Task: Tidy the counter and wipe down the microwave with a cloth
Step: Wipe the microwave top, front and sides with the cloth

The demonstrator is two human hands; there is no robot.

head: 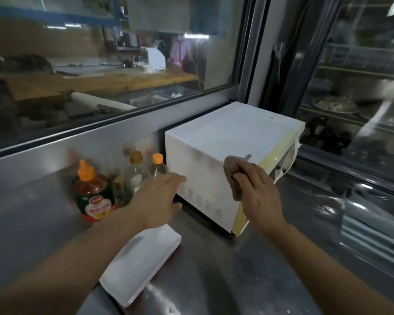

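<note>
A white microwave (232,137) with a pale yellow front stands on the steel counter (214,269), turned so its vented side faces me. My right hand (257,192) grips a crumpled brown cloth (233,170) and presses it against the upper edge of that side, which shows grey smudges. My left hand (159,196) lies with straight fingers against the lower left corner of the same side, next to the vents.
Several sauce and oil bottles stand left of the microwave: a big red one with an orange cap (92,192) and two clear ones (135,171). Stacked white rectangular plates (141,262) lie under my left forearm. A glass window runs behind; another glass pane stands at right.
</note>
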